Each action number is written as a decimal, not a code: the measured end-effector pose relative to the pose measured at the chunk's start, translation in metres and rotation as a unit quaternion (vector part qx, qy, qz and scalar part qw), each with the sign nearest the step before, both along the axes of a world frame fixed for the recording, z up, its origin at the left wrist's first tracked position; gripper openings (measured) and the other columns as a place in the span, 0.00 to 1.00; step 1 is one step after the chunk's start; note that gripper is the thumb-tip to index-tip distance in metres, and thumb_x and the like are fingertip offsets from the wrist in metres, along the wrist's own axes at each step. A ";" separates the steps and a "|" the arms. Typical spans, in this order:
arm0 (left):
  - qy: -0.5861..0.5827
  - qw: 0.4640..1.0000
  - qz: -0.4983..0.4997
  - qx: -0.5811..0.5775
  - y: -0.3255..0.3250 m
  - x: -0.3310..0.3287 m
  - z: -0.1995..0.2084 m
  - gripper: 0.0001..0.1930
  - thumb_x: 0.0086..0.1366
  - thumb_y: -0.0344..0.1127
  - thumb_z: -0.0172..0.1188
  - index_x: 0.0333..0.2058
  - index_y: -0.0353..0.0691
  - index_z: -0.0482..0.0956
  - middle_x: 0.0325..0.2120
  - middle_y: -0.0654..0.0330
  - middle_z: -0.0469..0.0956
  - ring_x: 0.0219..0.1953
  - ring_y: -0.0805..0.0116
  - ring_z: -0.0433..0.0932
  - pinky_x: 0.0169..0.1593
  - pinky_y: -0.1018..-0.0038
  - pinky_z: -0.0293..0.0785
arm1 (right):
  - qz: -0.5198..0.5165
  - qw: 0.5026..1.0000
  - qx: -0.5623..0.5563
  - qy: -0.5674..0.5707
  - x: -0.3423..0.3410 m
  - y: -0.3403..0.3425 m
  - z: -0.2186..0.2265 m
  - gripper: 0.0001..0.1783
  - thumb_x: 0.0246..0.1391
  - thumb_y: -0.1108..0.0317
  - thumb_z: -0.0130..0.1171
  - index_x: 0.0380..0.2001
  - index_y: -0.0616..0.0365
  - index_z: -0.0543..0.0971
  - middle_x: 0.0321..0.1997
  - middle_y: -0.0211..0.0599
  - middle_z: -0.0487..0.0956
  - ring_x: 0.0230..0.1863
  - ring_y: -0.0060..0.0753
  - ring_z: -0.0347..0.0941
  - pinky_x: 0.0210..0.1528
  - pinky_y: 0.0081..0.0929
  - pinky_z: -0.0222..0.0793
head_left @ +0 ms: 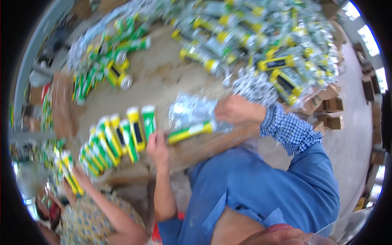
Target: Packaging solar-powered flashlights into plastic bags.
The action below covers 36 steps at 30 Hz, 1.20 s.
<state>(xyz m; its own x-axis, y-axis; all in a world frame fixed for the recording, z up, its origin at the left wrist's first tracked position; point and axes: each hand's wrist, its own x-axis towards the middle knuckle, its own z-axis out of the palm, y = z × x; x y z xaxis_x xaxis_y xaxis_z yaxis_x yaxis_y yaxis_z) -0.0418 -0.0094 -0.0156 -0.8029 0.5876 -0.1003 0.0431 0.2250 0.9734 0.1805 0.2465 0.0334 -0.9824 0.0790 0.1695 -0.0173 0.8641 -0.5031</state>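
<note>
My left hand [158,147] is closed round the left end of a slim yellow-and-green package [191,131], which tilts slightly up to the right over the table's near edge. Close to the package's other end, my right hand [237,109] is closed, with its fingers curled by a heap of clear plastic sleeves [190,108]. Blur hides what it pinches. Left of my left hand stands a slanting row of similar green-and-yellow packages [116,139], some with a black panel.
A big pile of clear and yellow tube-shaped pieces [245,32] covers the table's far right. Small silvery parts [255,87] lie beside it. More green packages [118,49] sit far left. A co-worker's hand [83,179] holds packages at lower left. Cardboard boxes [330,118] stand on the right floor.
</note>
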 end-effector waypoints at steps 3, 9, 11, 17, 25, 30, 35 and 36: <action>-0.083 0.994 -0.014 0.065 0.016 -0.003 -0.001 0.08 0.73 0.32 0.54 0.36 0.33 0.78 0.32 0.60 0.81 0.37 0.75 0.77 0.45 0.74 0.75 | -0.164 0.923 -0.349 0.013 0.020 0.010 0.023 0.09 0.56 0.63 0.60 0.28 0.57 0.81 0.26 0.35 0.80 0.27 0.31 0.76 0.32 0.33 0.74; -0.088 0.986 -0.086 0.109 0.061 0.021 -0.009 0.08 0.74 0.34 0.54 0.34 0.39 0.77 0.29 0.62 0.81 0.30 0.75 0.77 0.36 0.78 0.73 | -0.281 0.685 -0.503 0.446 0.047 0.137 0.107 0.04 0.57 0.69 0.60 0.31 0.56 0.79 0.28 0.25 0.76 0.30 0.23 0.73 0.36 0.25 0.71; -0.087 0.985 -0.120 0.091 0.066 0.038 -0.022 0.08 0.74 0.34 0.54 0.35 0.38 0.78 0.29 0.62 0.81 0.31 0.75 0.78 0.36 0.78 0.73 | -0.258 0.609 -0.498 0.561 0.059 0.199 0.145 0.03 0.61 0.71 0.56 0.35 0.57 0.77 0.35 0.30 0.78 0.37 0.28 0.76 0.43 0.34 0.75; -0.118 0.983 -0.135 0.043 0.060 0.065 -0.047 0.08 0.72 0.34 0.57 0.36 0.34 0.78 0.29 0.65 0.80 0.31 0.78 0.75 0.39 0.77 0.73 | -0.330 0.617 -0.371 0.611 0.057 0.261 0.182 0.21 0.56 0.76 0.59 0.54 0.65 0.76 0.50 0.40 0.81 0.49 0.32 0.77 0.53 0.27 0.71; 0.375 0.903 -0.205 0.028 0.061 0.035 -0.013 0.08 0.66 0.31 0.58 0.41 0.36 0.80 0.35 0.47 0.80 0.39 0.47 0.78 0.44 0.58 0.75 | -0.372 0.821 -0.313 0.299 0.011 0.160 0.085 0.17 0.53 0.73 0.64 0.48 0.63 0.81 0.43 0.33 0.82 0.42 0.24 0.77 0.46 0.25 0.75; 0.485 0.827 -0.281 -0.046 0.103 0.011 -0.018 0.19 0.60 0.39 0.64 0.48 0.35 0.78 0.48 0.46 0.78 0.52 0.44 0.73 0.55 0.51 0.68 | -0.175 0.984 -0.036 -0.024 0.008 0.032 -0.020 0.23 0.50 0.67 0.68 0.50 0.61 0.79 0.44 0.49 0.81 0.45 0.47 0.79 0.51 0.40 0.76; 0.480 0.829 -0.250 -0.142 0.093 0.007 -0.019 0.28 0.55 0.46 0.70 0.52 0.39 0.77 0.51 0.52 0.76 0.54 0.50 0.71 0.58 0.54 0.65 | -0.191 0.979 -0.007 -0.068 -0.024 -0.027 -0.054 0.31 0.45 0.67 0.71 0.54 0.60 0.75 0.51 0.49 0.77 0.52 0.55 0.74 0.55 0.43 0.72; 0.469 0.829 -0.256 -0.165 0.094 0.008 -0.016 0.29 0.54 0.47 0.71 0.52 0.40 0.78 0.50 0.53 0.76 0.54 0.51 0.71 0.58 0.54 0.65 | -0.199 0.976 -0.015 -0.083 -0.027 -0.027 -0.053 0.32 0.44 0.68 0.71 0.54 0.60 0.74 0.52 0.48 0.76 0.53 0.55 0.73 0.55 0.42 0.72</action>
<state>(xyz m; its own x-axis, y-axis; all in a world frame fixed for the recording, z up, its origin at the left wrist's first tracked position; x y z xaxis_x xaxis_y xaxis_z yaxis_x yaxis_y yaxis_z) -0.0342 0.0844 -0.0318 -0.2734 0.9401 0.2038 0.9181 0.1918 0.3469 0.1530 0.2193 -0.0198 -0.8869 0.4619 0.0025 0.3999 0.7705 -0.4964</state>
